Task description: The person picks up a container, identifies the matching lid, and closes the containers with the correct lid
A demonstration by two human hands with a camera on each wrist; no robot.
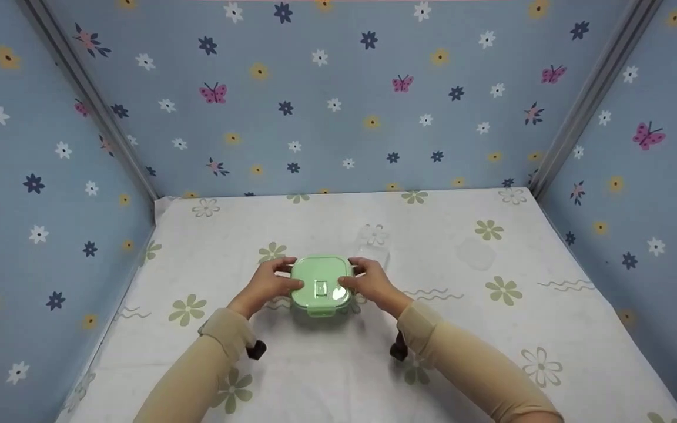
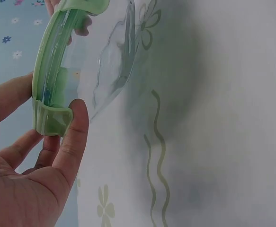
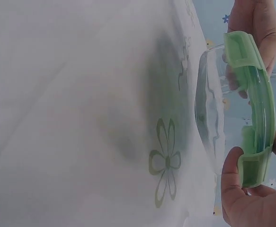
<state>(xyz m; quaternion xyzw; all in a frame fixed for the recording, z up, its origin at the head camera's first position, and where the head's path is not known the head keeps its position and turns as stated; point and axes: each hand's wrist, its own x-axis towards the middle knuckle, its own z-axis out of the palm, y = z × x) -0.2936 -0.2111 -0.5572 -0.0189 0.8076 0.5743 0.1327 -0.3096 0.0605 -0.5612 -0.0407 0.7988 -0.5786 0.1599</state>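
From head height, one camera looks forward and down across the counter (image 1: 332, 376) to the flowered wall (image 1: 338, 88) beyond. Two wrist cameras, close in and tipped sideways, face the green-lidded container (image 1: 321, 271) side-on, one past the left hand (image 1: 267, 285), the other past the right hand (image 1: 376, 285); all three views share the container and both hands.

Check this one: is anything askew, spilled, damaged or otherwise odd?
Nothing stands out. The green clip-on lid appears seated squarely on the clear food container, its edges held by the left hand and right hand; no spill or crack shows. The transparent pieces on the floral tablecloth are too faint to judge.
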